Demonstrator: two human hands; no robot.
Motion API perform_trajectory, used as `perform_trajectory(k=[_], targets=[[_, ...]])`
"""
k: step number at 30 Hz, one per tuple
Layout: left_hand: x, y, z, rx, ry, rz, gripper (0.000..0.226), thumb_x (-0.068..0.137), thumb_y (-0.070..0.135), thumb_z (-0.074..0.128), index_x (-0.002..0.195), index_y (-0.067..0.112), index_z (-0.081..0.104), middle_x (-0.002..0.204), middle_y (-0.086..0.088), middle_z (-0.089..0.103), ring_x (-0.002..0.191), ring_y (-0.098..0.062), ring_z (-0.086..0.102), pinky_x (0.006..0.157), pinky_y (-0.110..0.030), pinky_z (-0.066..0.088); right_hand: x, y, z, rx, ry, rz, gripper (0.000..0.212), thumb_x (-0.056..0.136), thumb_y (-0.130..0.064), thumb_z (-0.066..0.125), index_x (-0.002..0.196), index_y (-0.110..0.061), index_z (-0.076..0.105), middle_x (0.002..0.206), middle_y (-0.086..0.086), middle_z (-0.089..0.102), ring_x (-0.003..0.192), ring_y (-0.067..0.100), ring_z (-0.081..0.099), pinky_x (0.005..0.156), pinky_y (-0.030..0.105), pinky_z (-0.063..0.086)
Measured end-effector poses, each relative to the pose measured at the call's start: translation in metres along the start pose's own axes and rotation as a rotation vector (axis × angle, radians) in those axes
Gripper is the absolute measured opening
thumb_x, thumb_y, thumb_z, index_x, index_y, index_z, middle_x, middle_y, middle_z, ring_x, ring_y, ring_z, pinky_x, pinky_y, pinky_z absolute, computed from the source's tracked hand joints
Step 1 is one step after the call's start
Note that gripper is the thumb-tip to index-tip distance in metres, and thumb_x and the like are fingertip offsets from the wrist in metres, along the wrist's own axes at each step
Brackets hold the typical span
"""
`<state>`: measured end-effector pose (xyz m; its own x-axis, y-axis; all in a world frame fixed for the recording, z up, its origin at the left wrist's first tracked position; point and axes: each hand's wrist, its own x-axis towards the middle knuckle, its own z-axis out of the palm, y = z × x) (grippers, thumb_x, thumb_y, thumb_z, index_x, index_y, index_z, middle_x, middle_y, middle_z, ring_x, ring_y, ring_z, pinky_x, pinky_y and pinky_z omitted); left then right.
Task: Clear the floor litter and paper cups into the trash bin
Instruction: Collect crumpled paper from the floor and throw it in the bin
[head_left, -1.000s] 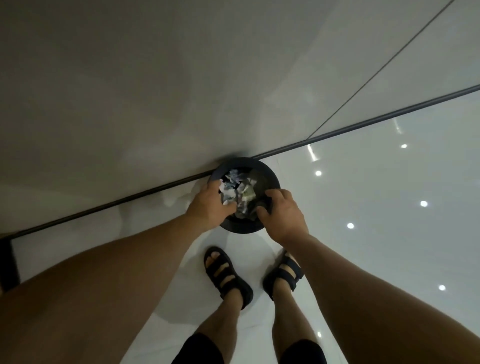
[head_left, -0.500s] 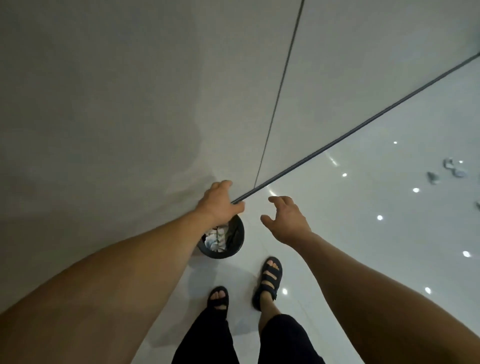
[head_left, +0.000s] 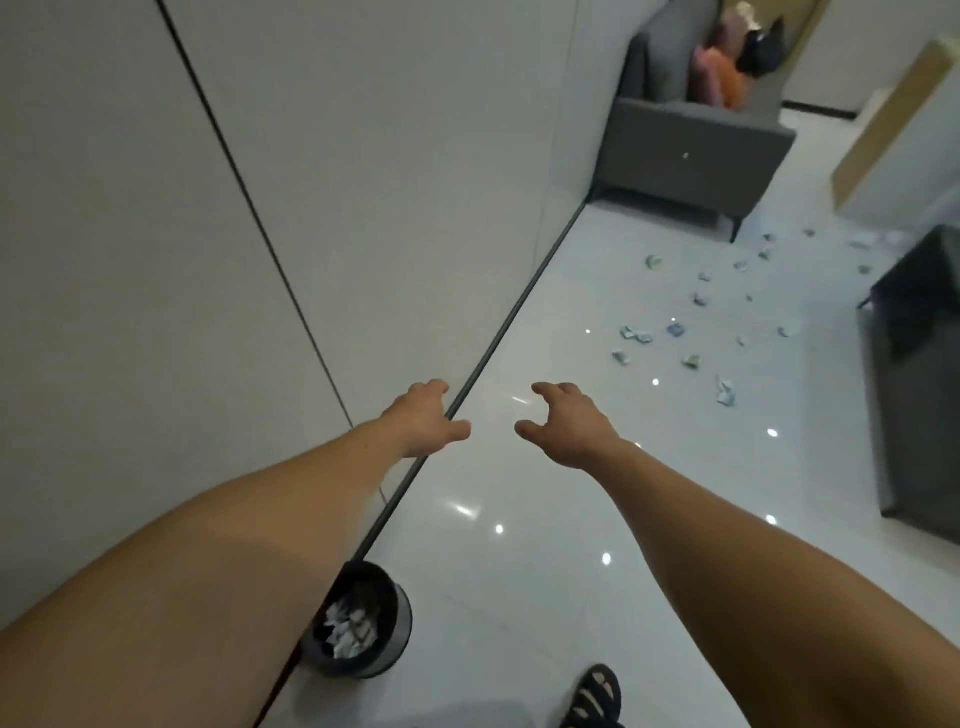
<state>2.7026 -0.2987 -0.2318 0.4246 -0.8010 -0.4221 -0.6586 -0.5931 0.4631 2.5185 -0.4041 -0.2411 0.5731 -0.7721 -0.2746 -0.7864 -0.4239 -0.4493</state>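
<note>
Both hands out ahead at mid-frame, apart from each other and holding nothing — left hand (head_left: 423, 418) over the foot of the wall, fingers loosely bent, thumb reaching toward the right; right hand (head_left: 569, 426) palm down over the floor, fingers loosely curled, thumb reaching toward the left. Strip of glossy floor (head_left: 545, 519) showing between them. Bare forearms (head_left: 208, 545) running back to the lower corners of the frame.

Under the left forearm, low and centre-left: trash bin (head_left: 399, 631), dark, round, upright, set right beside the dark strip (head_left: 498, 338) at the base of the wall (head_left: 156, 260). Partly hidden by the forearm. Inside it, crumpled paper (head_left: 348, 629), white and pale blue. Near the bottom edge, right of the bin, toe of a black sandal (head_left: 595, 696).

Farther out, in the right half above the hands: floor litter (head_left: 675, 330) — many small crumpled scraps, bluish and greenish, scattered over the white tiles, well apart from the bin. Too small to tell cups from paper. Bright dots of reflected light on the tiles.

At the right edge, a dark low table (head_left: 919, 374), some scraps near its far corner. At upper right, a grey sofa (head_left: 691, 150) against the wall, with pink, orange and black cushions (head_left: 722, 78) on it. In the top right corner, a pale cabinet (head_left: 893, 130) with a wooden side.
</note>
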Motion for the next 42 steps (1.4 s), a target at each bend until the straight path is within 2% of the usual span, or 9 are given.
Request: perform_trajectory(k=[9, 15, 23, 36, 42], targets=[[0.053, 0.227, 0.05, 0.177, -0.056, 0.252, 0.079, 0.083, 0.049, 0.063, 0.148, 0.019, 0.03, 0.152, -0.005, 0.03, 0.135, -0.026, 0.036, 0.108, -0.043, 0.037, -0.017, 0.187, -0.119, 0.063, 0.106, 0.221, 0.073, 0.088, -0.049, 0.058, 0.15, -0.023, 0.028, 0.151, 0.006, 0.031, 0.132, 0.028, 0.041, 0.102, 0.039, 0.041], [0.078, 0.357, 0.104, 0.248, -0.103, 0.412, 0.073, 0.084, 0.049, 0.061, 0.146, 0.023, 0.033, 0.15, -0.001, 0.031, 0.134, -0.023, 0.036, 0.105, -0.041, 0.039, -0.032, 0.3, -0.185, 0.075, 0.15, 0.357, 0.075, 0.088, -0.048, 0.058, 0.151, -0.022, 0.028, 0.152, 0.008, 0.03, 0.133, 0.029, 0.039, 0.101, 0.039, 0.04], [0.152, 0.45, 0.144, 0.358, -0.188, 0.457, 0.074, 0.084, 0.05, 0.059, 0.147, 0.021, 0.033, 0.151, -0.004, 0.031, 0.135, -0.026, 0.035, 0.107, -0.043, 0.036, 0.003, 0.391, -0.228, 0.123, 0.149, 0.447, 0.075, 0.088, -0.049, 0.059, 0.151, -0.023, 0.028, 0.151, 0.007, 0.03, 0.132, 0.028, 0.04, 0.103, 0.04, 0.042], [0.358, 0.614, 0.142, 0.31, -0.275, 0.533, 0.073, 0.084, 0.049, 0.059, 0.146, 0.019, 0.034, 0.151, -0.007, 0.034, 0.133, -0.028, 0.038, 0.106, -0.041, 0.038, 0.155, 0.506, -0.353, 0.082, 0.246, 0.56, 0.072, 0.089, -0.045, 0.06, 0.15, -0.021, 0.03, 0.153, 0.006, 0.029, 0.133, 0.027, 0.04, 0.104, 0.04, 0.042], [0.426, 0.677, 0.166, 0.331, -0.344, 0.519, 0.074, 0.085, 0.047, 0.06, 0.148, 0.018, 0.031, 0.152, -0.007, 0.03, 0.134, -0.029, 0.037, 0.106, -0.038, 0.037, 0.215, 0.566, -0.382, 0.09, 0.156, 0.575, 0.071, 0.089, -0.044, 0.06, 0.15, -0.021, 0.03, 0.153, 0.004, 0.027, 0.135, 0.026, 0.036, 0.107, 0.041, 0.04]])
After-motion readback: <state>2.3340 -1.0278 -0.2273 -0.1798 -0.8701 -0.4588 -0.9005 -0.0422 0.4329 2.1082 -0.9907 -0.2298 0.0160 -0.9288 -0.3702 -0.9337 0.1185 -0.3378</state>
